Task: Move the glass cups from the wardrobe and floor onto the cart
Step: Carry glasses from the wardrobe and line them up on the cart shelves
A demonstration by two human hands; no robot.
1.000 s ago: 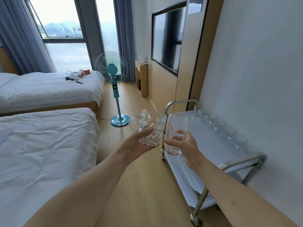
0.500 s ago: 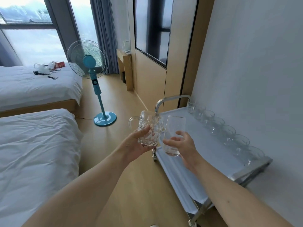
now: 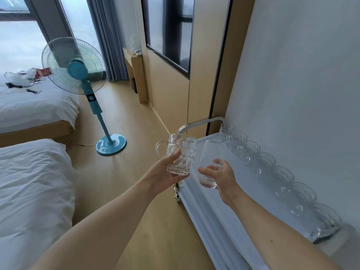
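While no writing shows, hands grip a dimpled mug and tumbler beside the cart.

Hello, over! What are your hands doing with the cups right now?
Left hand grips dimpled mug. Right hand grips smooth tumbler. Both over cart edge. Nothing blocking.

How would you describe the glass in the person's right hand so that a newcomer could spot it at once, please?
Find the white cart against the right wall. Just above its near edge, the right hand holds a smooth tumbler. Unlike the dimpled mug in the left hand, it is plain and has no handle.
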